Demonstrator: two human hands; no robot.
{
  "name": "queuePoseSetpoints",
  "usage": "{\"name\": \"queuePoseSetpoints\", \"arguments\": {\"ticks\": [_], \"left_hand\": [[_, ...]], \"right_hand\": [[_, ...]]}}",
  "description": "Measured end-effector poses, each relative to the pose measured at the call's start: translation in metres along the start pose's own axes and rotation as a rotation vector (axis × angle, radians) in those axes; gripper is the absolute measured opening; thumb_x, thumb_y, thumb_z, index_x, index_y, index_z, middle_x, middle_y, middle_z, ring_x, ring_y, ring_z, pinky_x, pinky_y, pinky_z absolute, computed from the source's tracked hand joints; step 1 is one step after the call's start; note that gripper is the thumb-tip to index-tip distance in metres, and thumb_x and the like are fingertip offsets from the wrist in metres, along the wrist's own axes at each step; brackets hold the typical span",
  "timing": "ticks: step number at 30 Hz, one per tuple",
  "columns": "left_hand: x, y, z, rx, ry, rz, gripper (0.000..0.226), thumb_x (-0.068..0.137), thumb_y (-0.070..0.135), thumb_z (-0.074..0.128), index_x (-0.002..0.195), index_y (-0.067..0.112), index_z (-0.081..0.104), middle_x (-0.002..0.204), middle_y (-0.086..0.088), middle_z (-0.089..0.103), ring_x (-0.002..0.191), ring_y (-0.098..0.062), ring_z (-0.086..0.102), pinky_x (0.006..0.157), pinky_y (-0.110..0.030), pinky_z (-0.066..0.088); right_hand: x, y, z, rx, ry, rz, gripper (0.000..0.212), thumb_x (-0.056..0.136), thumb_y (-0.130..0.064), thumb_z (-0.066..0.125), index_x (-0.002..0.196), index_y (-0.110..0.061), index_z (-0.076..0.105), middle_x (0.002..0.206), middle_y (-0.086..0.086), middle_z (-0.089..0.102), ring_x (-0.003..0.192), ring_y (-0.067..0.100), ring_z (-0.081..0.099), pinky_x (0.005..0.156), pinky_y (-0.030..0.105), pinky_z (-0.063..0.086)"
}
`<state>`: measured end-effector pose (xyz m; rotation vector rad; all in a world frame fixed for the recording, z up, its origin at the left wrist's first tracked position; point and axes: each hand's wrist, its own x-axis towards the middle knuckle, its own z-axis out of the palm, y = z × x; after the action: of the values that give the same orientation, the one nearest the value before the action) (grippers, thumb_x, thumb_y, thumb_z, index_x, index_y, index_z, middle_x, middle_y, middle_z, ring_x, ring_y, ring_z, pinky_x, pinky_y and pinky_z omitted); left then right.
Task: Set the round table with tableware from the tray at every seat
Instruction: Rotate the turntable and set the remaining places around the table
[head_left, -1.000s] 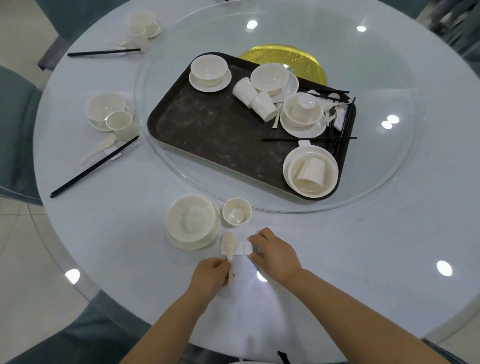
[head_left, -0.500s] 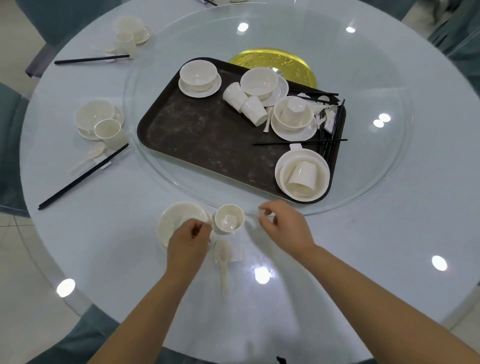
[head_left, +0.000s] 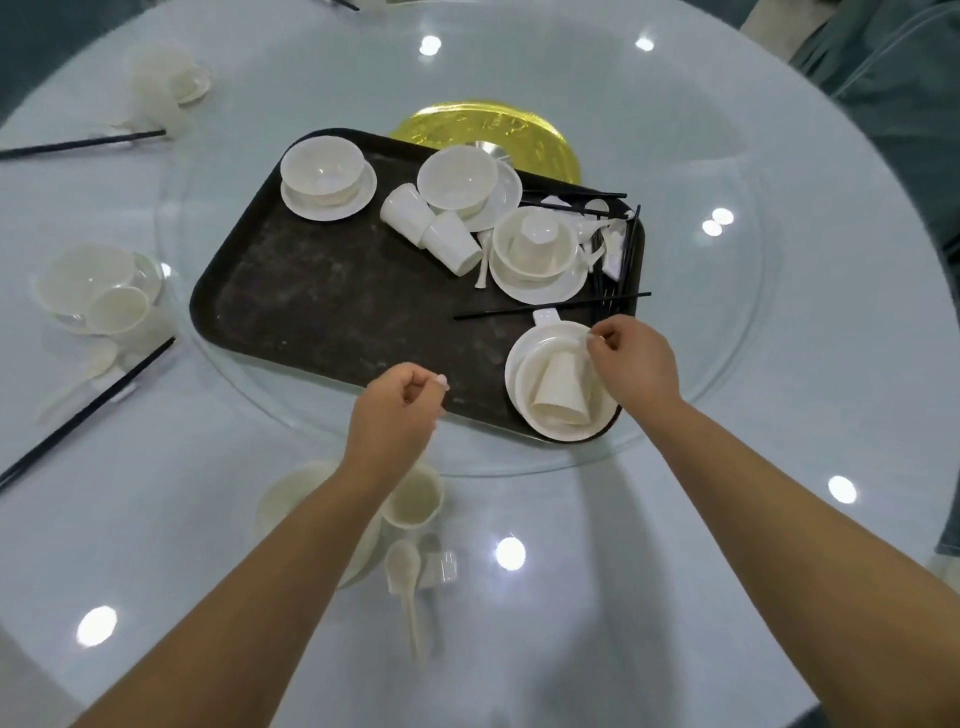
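While the head camera is looking down at the round counter, the dark tray is sitting on a glass turntable and serving as landmark. Over the tray's near edge the left hand is hovering, fingers curled loosely and holding nothing. At the tray's near right corner the right hand is pinching the rim of a white plate stack, where a cup is lying on its side. Farther back on the tray, bowls on saucers, two tipped cups and black chopsticks are crowding the right side. Nearer than the tray, a bowl, a small cup and a spoon are lying partly hidden under the left forearm. Left of the tray, two finished settings are lying with chopsticks beside them.
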<state>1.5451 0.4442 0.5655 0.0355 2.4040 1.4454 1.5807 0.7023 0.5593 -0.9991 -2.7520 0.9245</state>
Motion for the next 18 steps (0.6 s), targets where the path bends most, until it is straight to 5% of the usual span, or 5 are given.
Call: {"name": "queuePoseSetpoints", "arguments": {"ticks": [11, 15, 18], "left_hand": [[0.102, 0.012, 0.043, 0.137, -0.097, 0.062, 0.014, 0.094, 0.028, 0.056, 0.107, 0.033, 0.062, 0.073, 0.004, 0.067, 0.072, -0.012, 0.065, 0.075, -0.033, 0.056], [0.130, 0.014, 0.062, 0.267, -0.135, 0.076, 0.031, 0.094, 0.030, 0.057, 0.125, 0.028, 0.056, 0.079, 0.002, 0.066, 0.077, -0.015, 0.064, 0.081, -0.034, 0.053], [0.144, 0.012, 0.073, 0.361, -0.151, 0.085, 0.027, 0.093, 0.032, 0.059, 0.120, 0.026, 0.059, 0.075, 0.008, 0.060, 0.076, -0.011, 0.060, 0.073, -0.030, 0.048]], "right_hand": [[0.071, 0.022, 0.004, -0.205, 0.025, 0.144, 0.018, 0.087, -0.025, 0.057, 0.096, -0.011, 0.064, 0.086, 0.006, 0.066, 0.077, 0.028, 0.060, 0.054, 0.026, 0.034], [0.082, 0.025, 0.008, -0.315, 0.016, 0.125, 0.021, 0.087, -0.033, 0.059, 0.087, -0.011, 0.056, 0.076, 0.002, 0.059, 0.067, 0.024, 0.054, 0.049, 0.024, 0.028], [0.089, 0.025, 0.013, -0.358, -0.005, 0.122, 0.026, 0.087, -0.031, 0.058, 0.071, -0.012, 0.049, 0.063, 0.000, 0.049, 0.053, 0.019, 0.043, 0.047, 0.024, 0.024]]}}
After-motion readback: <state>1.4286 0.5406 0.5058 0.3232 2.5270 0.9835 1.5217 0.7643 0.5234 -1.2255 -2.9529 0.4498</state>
